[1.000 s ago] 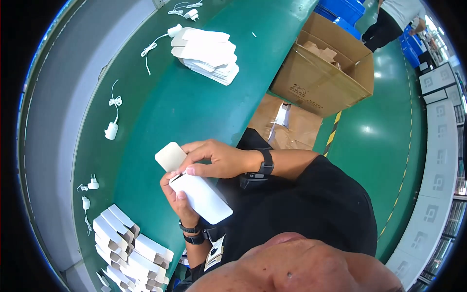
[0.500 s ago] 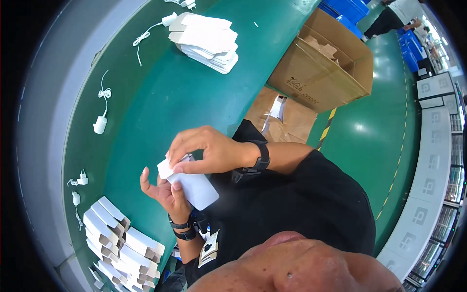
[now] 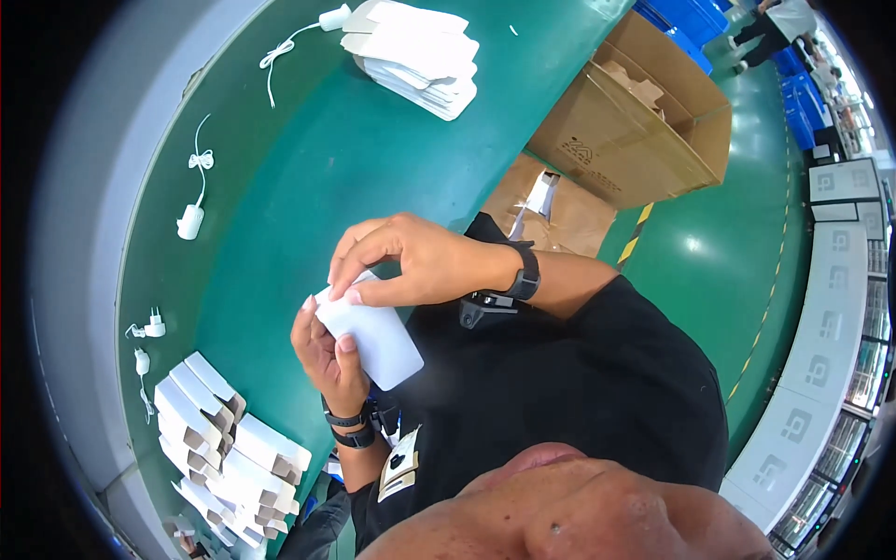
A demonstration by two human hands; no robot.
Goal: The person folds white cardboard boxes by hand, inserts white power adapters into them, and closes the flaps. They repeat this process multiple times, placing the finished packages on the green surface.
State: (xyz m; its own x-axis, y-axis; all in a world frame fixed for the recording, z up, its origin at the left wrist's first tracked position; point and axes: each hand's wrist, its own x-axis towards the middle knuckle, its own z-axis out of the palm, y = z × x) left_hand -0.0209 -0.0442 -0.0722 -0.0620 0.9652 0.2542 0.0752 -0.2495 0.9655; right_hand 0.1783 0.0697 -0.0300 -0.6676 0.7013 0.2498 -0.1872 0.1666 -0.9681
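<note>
A small white cardboard box (image 3: 381, 338) is held between my two hands in front of my chest, above the green table. My left hand (image 3: 327, 359) grips its left side, with the thumb lying on the broad face and the fingers behind it. At the upper end, my right hand (image 3: 401, 259) pinches the box with thumb and fingertips where the end flap was standing. That end now looks nearly flush with the rest, though my fingers partly cover it. What is inside the box, if anything, cannot be seen.
Flat white cartons (image 3: 415, 56) lie stacked at the far side of the green table (image 3: 271, 196). White plug adapters with tied cables (image 3: 190, 222) line its left edge. Folded white boxes (image 3: 229, 457) are piled at near left. A large brown carton (image 3: 625, 131) stands right; a person (image 3: 775, 33) stands beyond.
The box's end flap, raised before, now lies down against its end. My left fingers have closed in toward the box. The whole view has shifted slightly.
</note>
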